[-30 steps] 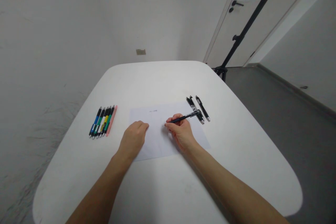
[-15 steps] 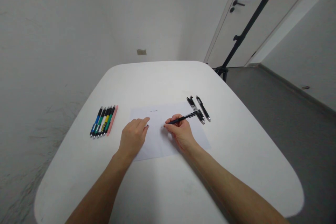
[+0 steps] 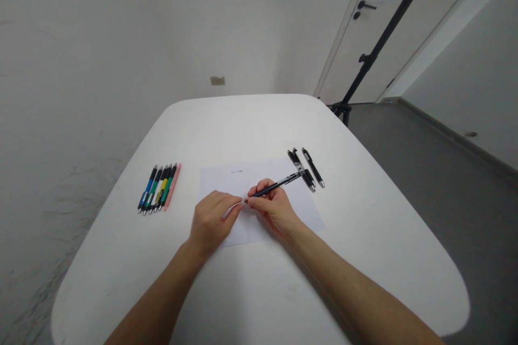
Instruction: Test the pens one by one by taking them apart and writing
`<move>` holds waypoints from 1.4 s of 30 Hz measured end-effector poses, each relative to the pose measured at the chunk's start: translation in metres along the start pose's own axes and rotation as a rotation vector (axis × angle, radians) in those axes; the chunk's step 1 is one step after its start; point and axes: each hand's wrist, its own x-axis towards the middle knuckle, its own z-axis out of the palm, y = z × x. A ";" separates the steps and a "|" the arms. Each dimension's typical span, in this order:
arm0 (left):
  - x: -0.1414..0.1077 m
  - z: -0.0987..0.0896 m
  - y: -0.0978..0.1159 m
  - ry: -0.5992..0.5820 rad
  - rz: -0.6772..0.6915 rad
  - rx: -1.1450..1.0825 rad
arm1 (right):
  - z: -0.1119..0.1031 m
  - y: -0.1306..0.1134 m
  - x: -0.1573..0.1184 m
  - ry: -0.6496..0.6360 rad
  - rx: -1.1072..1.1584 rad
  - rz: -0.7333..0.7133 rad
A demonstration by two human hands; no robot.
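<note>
- Left hand (image 3: 212, 221) has risen off the sheet and curled inward, and the right hand (image 3: 274, 209) has tilted its pen so that the tip now points toward the left fingers (image 3: 237, 200).
- Right hand is closed, pinching a slim dark pen (image 3: 275, 187) between thumb and fingers. The pen lies at a shallow slant, with its far end over a small bunch of black pens (image 3: 306, 172).
- Left hand is half-closed, its fingers right at the pen's tip. Whether they have hold of it, I cannot tell.
- Both hands are over a white paper sheet (image 3: 259, 172), which lies on the white worktop (image 3: 243, 124) and has a tiny line of print near its far edge.
- A neat row of coloured pens (image 3: 156, 187) and a pink marker (image 3: 173, 186) lie to the left of the sheet.
- Step in hand looks like two-handed work at the pen's tip; that calls for a steady right-hand grip and a firm left-hand pinch.
</note>
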 end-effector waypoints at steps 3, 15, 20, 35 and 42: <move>0.000 0.000 -0.001 -0.005 0.010 0.007 | 0.000 0.000 0.000 -0.003 0.009 0.001; -0.002 -0.003 -0.001 0.025 -0.027 0.060 | -0.003 -0.001 0.004 0.070 0.070 -0.004; -0.002 -0.002 -0.003 0.025 -0.065 0.179 | -0.005 0.000 0.007 0.111 0.070 -0.039; -0.015 0.018 -0.001 -0.284 -0.247 0.533 | -0.007 0.001 0.008 0.112 0.069 -0.034; -0.008 0.010 -0.003 -0.229 -0.259 0.416 | -0.007 0.001 0.008 0.130 0.071 -0.042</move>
